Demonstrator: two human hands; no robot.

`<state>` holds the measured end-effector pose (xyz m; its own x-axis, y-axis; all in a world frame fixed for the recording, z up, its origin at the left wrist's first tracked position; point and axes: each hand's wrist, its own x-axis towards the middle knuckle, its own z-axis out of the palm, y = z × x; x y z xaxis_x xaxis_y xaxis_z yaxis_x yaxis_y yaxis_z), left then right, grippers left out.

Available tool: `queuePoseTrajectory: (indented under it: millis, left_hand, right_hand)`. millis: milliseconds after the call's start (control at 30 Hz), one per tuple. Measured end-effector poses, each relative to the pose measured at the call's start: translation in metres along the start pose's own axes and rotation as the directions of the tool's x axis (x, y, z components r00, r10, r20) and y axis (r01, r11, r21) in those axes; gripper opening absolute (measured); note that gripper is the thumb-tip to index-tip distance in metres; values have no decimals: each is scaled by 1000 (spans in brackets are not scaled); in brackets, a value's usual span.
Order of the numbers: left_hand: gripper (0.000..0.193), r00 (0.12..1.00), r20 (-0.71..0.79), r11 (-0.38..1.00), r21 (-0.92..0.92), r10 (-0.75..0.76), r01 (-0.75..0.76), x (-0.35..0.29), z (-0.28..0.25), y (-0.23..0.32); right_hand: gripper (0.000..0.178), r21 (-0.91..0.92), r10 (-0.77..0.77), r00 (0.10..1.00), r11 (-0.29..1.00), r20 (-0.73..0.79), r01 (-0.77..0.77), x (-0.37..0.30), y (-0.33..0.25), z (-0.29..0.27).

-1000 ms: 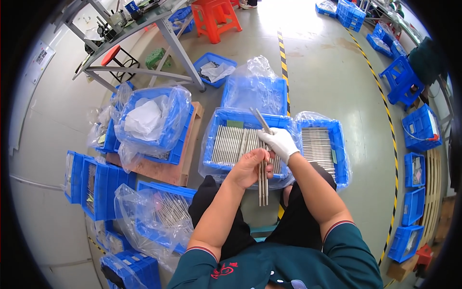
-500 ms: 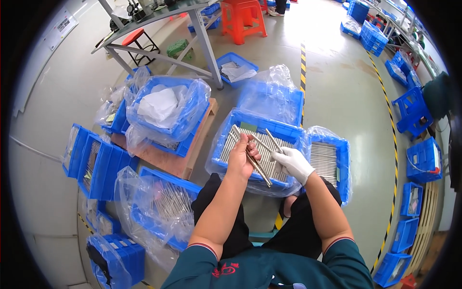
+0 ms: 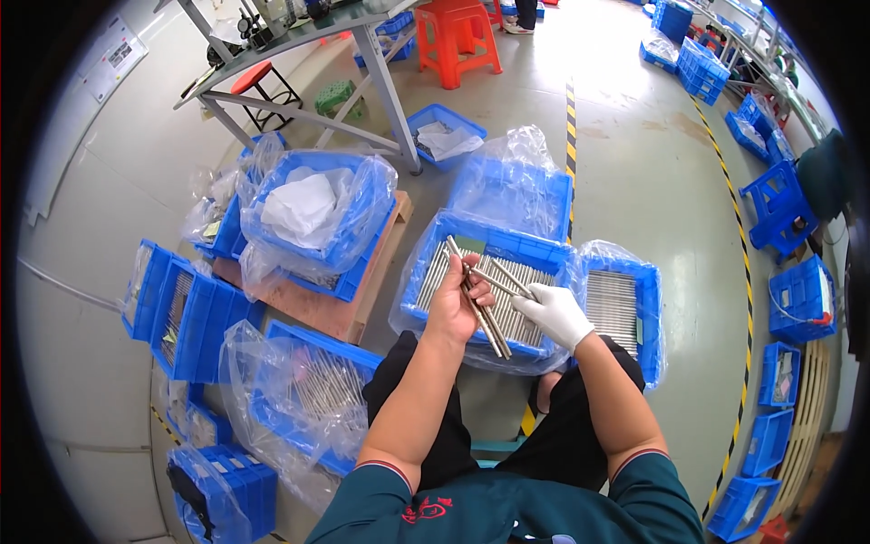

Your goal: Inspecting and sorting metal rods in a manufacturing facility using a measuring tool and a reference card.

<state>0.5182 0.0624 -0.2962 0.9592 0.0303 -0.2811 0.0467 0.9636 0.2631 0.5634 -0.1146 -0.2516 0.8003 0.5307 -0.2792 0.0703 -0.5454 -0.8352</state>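
Note:
My bare left hand [image 3: 453, 306] is closed round several slim metal rods [image 3: 490, 328], which slant out past the fingers on both sides. My right hand [image 3: 558, 316], in a white glove, pinches the near ends of metal rods [image 3: 514, 279]; two seem to show there. Their far ends point toward the left fingers, and I cannot tell whether they touch. Both hands are above a blue crate [image 3: 509, 236] lined with clear plastic. Inside it, many similar rods [image 3: 433, 283] lie side by side in a row, with a green piece [image 3: 469, 245] at the back.
Another blue crate of rods [image 3: 612, 304] stands to the right. At my left are a plastic-covered crate with loose rods [image 3: 331, 381] and stacked crates on a wooden pallet [image 3: 381, 263]. Farther off are a workbench [image 3: 299, 36], a red stool [image 3: 456, 41] and striped floor tape [image 3: 570, 136].
The rods in my right hand have swung lower and lie closer to my left fingers. My left hand keeps its hold on its rods.

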Motion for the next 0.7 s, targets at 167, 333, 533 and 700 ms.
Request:
queuePoseTrajectory:
  millis: [167, 333, 533, 700]
  left_hand:
    - [29, 992, -38, 992, 45, -118, 120, 1, -6, 3]
    - [25, 977, -73, 974, 89, -201, 207, 0, -6, 10]
    - [39, 998, -62, 927, 374, 23, 2, -9, 8, -7]
    - [24, 996, -35, 866, 491, -88, 93, -11, 8, -16]
  right_hand:
    - [30, -258, -199, 978, 949, -57, 178, -2, -1, 0]
    - [28, -378, -328, 941, 884, -85, 274, 0, 5, 1]
    - [33, 212, 82, 995, 973, 55, -92, 1, -3, 11]
    - [26, 521, 106, 984, 837, 142, -165, 13, 11, 18]
